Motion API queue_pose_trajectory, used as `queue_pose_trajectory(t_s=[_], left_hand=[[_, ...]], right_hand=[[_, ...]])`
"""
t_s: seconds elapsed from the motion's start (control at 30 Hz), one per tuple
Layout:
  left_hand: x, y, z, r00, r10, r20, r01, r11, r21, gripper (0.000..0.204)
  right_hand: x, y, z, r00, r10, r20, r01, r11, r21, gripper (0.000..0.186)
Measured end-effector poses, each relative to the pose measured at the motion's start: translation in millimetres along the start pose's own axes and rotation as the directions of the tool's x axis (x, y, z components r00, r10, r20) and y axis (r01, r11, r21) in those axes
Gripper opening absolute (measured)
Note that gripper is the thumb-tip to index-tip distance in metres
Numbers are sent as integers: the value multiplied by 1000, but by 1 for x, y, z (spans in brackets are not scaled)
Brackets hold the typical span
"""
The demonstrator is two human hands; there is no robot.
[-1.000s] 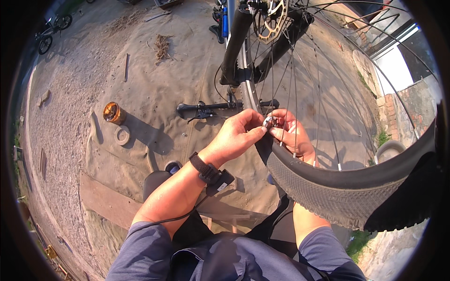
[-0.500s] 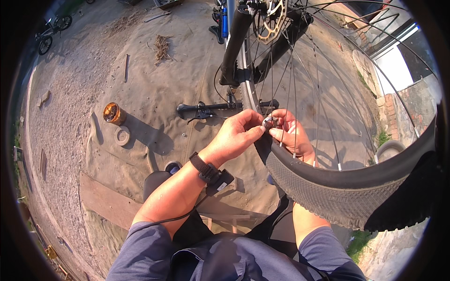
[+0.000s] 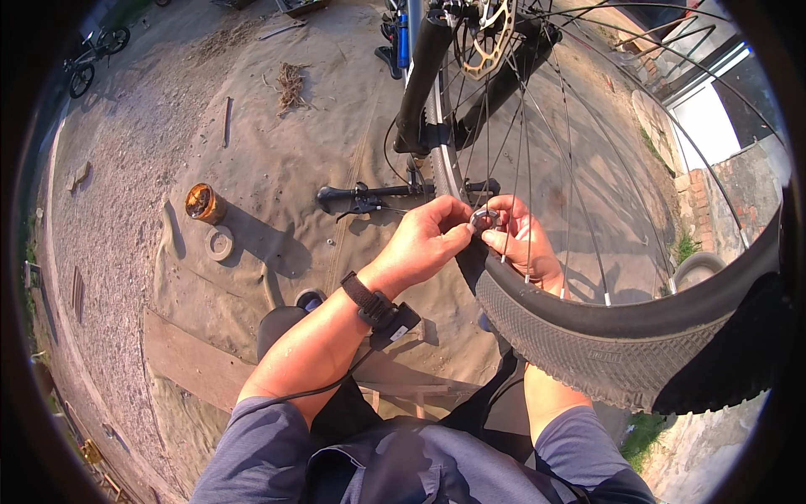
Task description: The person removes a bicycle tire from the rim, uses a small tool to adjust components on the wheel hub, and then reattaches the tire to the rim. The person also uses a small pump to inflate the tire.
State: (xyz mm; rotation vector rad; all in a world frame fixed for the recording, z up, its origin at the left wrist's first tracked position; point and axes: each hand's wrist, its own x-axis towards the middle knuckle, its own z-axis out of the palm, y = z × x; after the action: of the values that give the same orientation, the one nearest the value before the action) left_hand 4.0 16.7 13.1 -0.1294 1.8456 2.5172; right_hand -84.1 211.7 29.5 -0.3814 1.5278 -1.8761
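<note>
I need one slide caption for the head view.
Left hand and right hand hold a small metal piece at the rim of a bicycle wheel.

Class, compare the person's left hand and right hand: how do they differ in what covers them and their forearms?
The back of the left hand shows uncovered, while thin spokes cross in front of the right hand. The left forearm lies in open view, with a black strap near the wrist, whereas the tyre partly hides the right forearm. Both hands' fingers pinch what looks like a round spoke wrench.
</note>
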Motion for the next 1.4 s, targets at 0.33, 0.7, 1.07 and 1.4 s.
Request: queue_pose_trajectory(t_s=[0.33, 0.7, 1.07, 1.4], left_hand=[[0, 2, 2, 1000, -9, -12, 10, 998, 56, 13], [1, 2, 3, 998, 29, -48, -23, 992, 125, 21], [1, 0, 1, 998, 32, -51, -23, 984, 176, 22], [3, -1, 4, 1000, 6, -24, -3, 992, 128, 26]], right_hand=[[1, 2, 1, 999, -36, -20, 35, 998, -43, 37], [-3, -8, 7, 998, -11, -58, 10, 1000, -20, 17], [-4, 0, -3, 1000, -13, -19, 13, 1000, -8, 28], [-2, 0, -2, 999, -29, 27, 29, 1000, 4, 55]])
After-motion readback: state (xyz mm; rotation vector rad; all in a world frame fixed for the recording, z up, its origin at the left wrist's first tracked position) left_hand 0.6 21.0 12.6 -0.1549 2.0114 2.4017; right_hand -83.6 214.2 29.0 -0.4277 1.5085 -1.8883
